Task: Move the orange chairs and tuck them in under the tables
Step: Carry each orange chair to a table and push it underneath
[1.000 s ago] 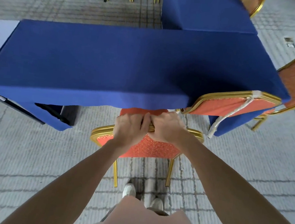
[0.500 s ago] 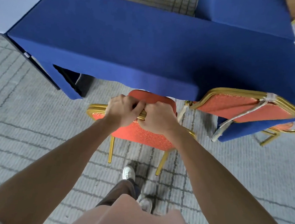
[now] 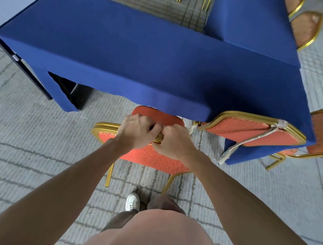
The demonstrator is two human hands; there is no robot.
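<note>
step: tucking orange chair (image 3: 150, 158) under counter (image 3: 143, 53). left hand (image 3: 136, 133), right hand (image 3: 174, 143) side by side, both clamped on its gold top rail. seat front just under counter's near edge, backrest outside. next, likely: straight push inward, clear of neighbour chair (image 3: 253, 129) at counter's right corner.

One head-worn wide-angle view looks steeply down, close above the table (image 3: 143, 49) edge and floor (image 3: 29, 141).

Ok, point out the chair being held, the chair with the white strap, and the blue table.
Held chair (image 3: 150, 157): head view, orange back padding, near its middle.
Strapped chair (image 3: 233, 127): head view, orange back padding, left half.
Blue table (image 3: 143, 53): head view, bare cloth top.
</note>
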